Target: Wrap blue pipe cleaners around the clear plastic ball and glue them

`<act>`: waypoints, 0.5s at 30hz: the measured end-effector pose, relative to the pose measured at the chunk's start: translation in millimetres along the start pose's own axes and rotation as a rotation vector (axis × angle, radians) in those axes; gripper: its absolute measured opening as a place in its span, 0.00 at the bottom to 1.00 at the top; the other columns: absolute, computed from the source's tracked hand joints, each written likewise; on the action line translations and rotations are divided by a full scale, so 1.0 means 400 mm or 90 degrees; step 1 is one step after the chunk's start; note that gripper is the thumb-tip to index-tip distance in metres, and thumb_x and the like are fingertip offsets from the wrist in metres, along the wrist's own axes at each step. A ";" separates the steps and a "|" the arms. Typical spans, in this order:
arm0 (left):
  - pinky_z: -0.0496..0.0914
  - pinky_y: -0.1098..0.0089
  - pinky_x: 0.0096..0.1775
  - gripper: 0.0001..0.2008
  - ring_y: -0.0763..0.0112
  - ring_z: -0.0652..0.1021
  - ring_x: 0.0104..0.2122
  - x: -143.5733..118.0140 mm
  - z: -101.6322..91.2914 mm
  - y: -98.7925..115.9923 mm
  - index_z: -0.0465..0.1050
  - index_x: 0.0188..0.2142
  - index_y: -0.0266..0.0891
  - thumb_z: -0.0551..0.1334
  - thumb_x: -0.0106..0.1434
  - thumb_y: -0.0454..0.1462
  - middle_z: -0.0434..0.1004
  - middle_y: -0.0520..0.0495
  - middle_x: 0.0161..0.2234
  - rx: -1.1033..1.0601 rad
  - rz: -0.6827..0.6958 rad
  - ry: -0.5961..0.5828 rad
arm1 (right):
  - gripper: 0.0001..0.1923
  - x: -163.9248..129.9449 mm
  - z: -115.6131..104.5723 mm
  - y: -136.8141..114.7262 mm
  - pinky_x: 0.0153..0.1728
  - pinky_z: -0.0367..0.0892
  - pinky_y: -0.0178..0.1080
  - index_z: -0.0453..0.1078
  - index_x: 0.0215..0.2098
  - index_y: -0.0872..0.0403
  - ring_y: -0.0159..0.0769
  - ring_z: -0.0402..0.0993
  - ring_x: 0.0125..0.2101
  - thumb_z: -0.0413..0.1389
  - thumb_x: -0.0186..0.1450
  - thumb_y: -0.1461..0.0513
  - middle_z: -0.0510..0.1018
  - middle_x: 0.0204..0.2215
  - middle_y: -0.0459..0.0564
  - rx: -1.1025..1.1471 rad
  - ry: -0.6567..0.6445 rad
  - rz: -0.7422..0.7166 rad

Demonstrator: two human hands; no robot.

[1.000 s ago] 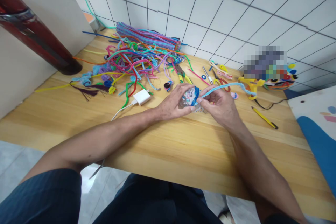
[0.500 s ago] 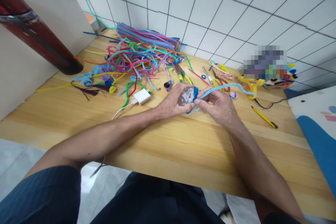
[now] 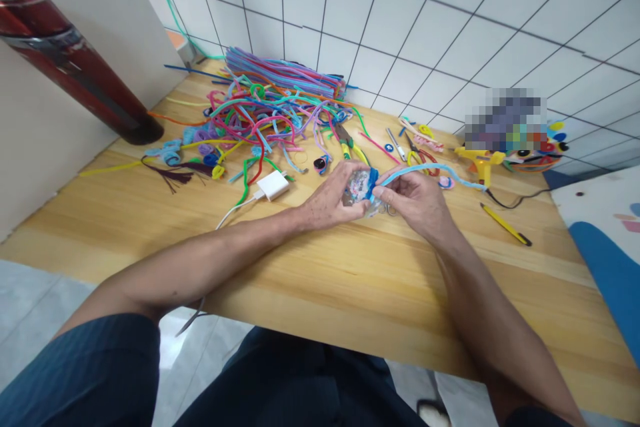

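**Pipe cleaner going around a little clear blob**

Both hands meet over the middle of the bench (image 3: 350,280). The left hand (image 3: 333,200) is curled around a small clear piece (image 3: 359,185) with pinkish and blue bits inside, fingertips clamped on it. The right hand (image 3: 417,199) pinches a light blue pipe cleaner (image 3: 430,168) right where it meets the piece, thumb and forefinger closed tight.

The pipe cleaner's long axis runs roughly left to right: the near end sits at the piece, and the free end trails off to the right towards the yellow glue gun (image 3: 479,159). It looks light and fuzzy with a wire core, so it probably bends easily and keeps the bend; holding close to the wrap point looks best. The piece seems light and maybe slick, so gripping its edges makes sense.

Behind sits a pile of pipe cleaners (image 3: 265,113), a white charger (image 3: 273,185) and a yellow knife (image 3: 505,223).
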State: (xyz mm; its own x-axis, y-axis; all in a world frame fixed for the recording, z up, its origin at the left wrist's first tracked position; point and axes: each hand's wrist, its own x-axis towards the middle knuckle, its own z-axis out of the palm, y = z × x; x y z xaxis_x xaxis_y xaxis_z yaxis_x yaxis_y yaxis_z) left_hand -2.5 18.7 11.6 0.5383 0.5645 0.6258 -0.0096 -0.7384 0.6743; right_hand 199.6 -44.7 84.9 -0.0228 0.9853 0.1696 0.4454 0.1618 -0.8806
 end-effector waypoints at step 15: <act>0.72 0.48 0.62 0.27 0.50 0.74 0.59 0.002 -0.012 0.010 0.62 0.63 0.43 0.64 0.70 0.50 0.72 0.36 0.59 -0.012 -0.032 -0.031 | 0.14 -0.001 0.015 -0.019 0.26 0.64 0.38 0.77 0.32 0.52 0.33 0.69 0.24 0.70 0.59 0.51 0.75 0.23 0.43 -0.032 0.031 -0.002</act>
State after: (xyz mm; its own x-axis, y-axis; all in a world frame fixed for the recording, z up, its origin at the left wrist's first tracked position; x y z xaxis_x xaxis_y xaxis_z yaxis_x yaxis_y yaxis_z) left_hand -6.1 17.9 16.7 0.5785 0.5822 0.5713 0.0030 -0.7020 0.7122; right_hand 191.1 -46.0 88.8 0.0186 0.9808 0.1943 0.4902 0.1604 -0.8567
